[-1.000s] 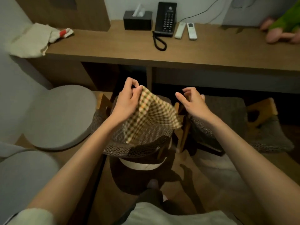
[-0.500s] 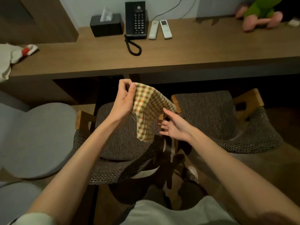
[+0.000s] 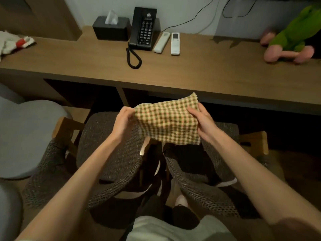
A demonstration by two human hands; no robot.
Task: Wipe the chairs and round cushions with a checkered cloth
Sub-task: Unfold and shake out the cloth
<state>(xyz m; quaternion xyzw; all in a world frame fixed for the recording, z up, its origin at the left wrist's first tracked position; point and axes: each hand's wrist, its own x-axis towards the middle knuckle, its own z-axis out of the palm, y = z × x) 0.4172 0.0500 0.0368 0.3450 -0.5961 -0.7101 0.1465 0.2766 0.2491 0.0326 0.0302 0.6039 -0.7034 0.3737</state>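
I hold the checkered cloth (image 3: 167,120), green, cream and orange, spread flat between both hands in the air. My left hand (image 3: 122,123) pinches its left edge and my right hand (image 3: 201,122) grips its right edge. Below the cloth stand two dark woven chairs side by side with wooden arm ends: the left chair (image 3: 111,150) and the right chair (image 3: 199,173). A grey round cushion (image 3: 27,136) lies at the left, with another grey cushion (image 3: 8,214) at the lower left corner.
A long wooden desk (image 3: 199,73) runs across the back, over the chairs' fronts. On it sit a black tissue box (image 3: 112,28), a black phone (image 3: 143,29), two white remotes (image 3: 168,42), a green and pink plush toy (image 3: 295,40) and a white cloth (image 3: 12,43).
My right hand came up and took hold of the cloth's right edge. The cloth, which hung from my left hand, is now stretched open between both hands. The view shifted right.
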